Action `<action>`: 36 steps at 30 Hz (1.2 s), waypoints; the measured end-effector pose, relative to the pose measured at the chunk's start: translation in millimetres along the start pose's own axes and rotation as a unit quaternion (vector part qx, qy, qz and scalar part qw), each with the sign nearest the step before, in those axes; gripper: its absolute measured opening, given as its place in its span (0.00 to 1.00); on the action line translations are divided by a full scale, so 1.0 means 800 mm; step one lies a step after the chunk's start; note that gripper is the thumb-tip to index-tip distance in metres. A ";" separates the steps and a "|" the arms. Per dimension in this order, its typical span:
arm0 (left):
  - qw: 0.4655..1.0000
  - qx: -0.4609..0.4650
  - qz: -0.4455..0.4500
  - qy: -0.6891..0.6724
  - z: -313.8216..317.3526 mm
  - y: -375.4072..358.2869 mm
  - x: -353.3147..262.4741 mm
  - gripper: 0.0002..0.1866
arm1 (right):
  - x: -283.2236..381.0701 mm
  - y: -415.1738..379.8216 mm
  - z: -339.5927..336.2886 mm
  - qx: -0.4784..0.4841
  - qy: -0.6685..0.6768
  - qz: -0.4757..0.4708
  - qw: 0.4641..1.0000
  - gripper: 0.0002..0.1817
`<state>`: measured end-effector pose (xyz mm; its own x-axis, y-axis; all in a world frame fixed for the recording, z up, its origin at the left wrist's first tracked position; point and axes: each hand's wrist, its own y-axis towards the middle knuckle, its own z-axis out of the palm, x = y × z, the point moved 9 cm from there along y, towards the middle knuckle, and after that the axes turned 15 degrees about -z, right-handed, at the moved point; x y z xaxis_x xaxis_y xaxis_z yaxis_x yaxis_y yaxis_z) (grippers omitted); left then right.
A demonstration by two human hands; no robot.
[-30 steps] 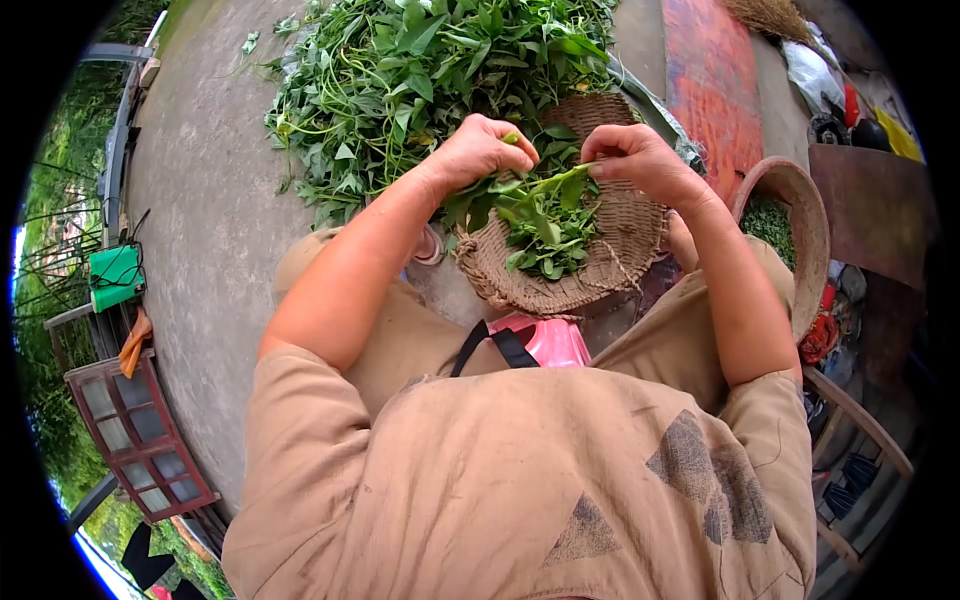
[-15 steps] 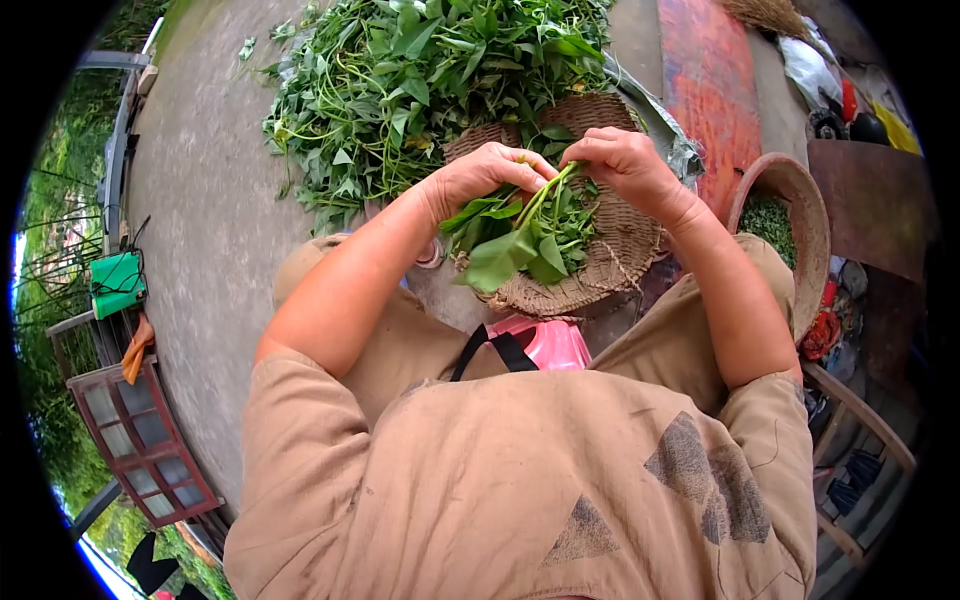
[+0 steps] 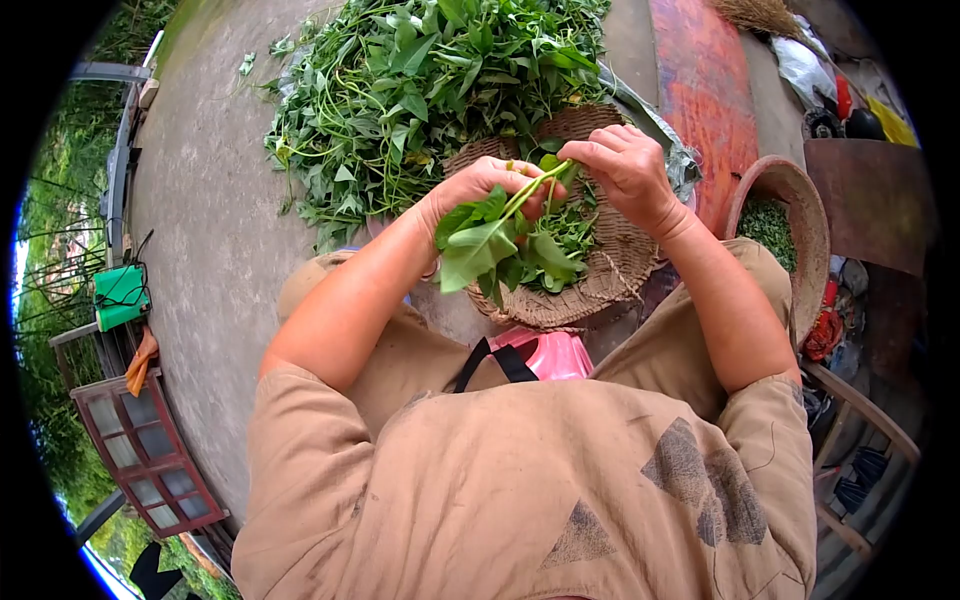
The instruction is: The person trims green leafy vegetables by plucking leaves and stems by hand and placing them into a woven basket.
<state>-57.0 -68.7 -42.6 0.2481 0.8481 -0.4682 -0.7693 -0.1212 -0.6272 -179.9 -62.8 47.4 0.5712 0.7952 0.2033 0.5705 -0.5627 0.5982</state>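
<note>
Green leafy stems (image 3: 480,245) stretch between my two hands above a woven basket (image 3: 625,240). My left hand (image 3: 495,190) has its fingers wrapped round the stems near the middle, with broad leaves hanging below it toward me. At the upper right, my right hand (image 3: 625,170) pinches the stem ends between thumb and fingers. Loose green leaves (image 3: 565,235) lie in the basket under the hands. Beyond the basket spreads a large heap of leafy vines (image 3: 400,110).
To the right stands a round tub (image 3: 812,235) holding chopped greens. A pink plastic object (image 3: 552,355) sits between my knees. A red board (image 3: 705,80) lies beyond the basket. On the left are a green box (image 3: 120,297) and a framed window (image 3: 150,450).
The held stems and leaves have shifted slightly left and tilted. My left hand has closed further round them, and my right hand has turned a little.
</note>
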 end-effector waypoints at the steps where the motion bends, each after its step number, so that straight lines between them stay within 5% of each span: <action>1: 1.000 0.001 -0.021 -0.014 0.008 -0.002 0.005 0.16 | 0.002 0.000 -0.002 -0.003 -0.015 -0.010 1.000 0.12; 6: 0.997 0.061 -0.016 -0.041 0.026 -0.008 0.005 0.12 | 0.015 0.005 -0.006 -0.023 -0.037 -0.041 0.998 0.12; 13: 0.974 -0.154 0.101 0.135 -0.049 0.002 -0.020 0.07 | 0.023 0.003 0.021 0.037 0.003 -0.039 0.999 0.08; 14: 0.893 -0.196 0.236 0.329 -0.044 -0.006 -0.041 0.07 | 0.024 0.003 0.021 0.034 0.005 -0.039 0.999 0.06; 17: 0.874 -0.262 0.240 0.330 -0.061 -0.018 -0.049 0.07 | 0.017 0.007 0.008 0.024 -0.014 -0.035 0.999 0.06; 21: 0.936 -0.242 0.177 0.182 -0.063 -0.019 -0.048 0.07 | -0.002 -0.007 0.022 0.080 -0.007 -0.005 0.997 0.08; 33: 0.946 -0.183 0.057 0.262 -0.040 0.009 -0.007 0.08 | 0.007 -0.019 0.047 0.139 -0.064 -0.018 0.988 0.06; 36: 0.883 -0.265 0.163 0.352 -0.050 0.000 -0.029 0.07 | 0.011 -0.018 0.052 0.125 -0.059 -0.016 0.990 0.04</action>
<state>-39.2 -109.0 -56.8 0.5114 0.2160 -0.8318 -0.5308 -0.6818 -0.5034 -158.4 -56.7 8.3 0.6078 0.7894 0.0862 0.7091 -0.5884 0.3885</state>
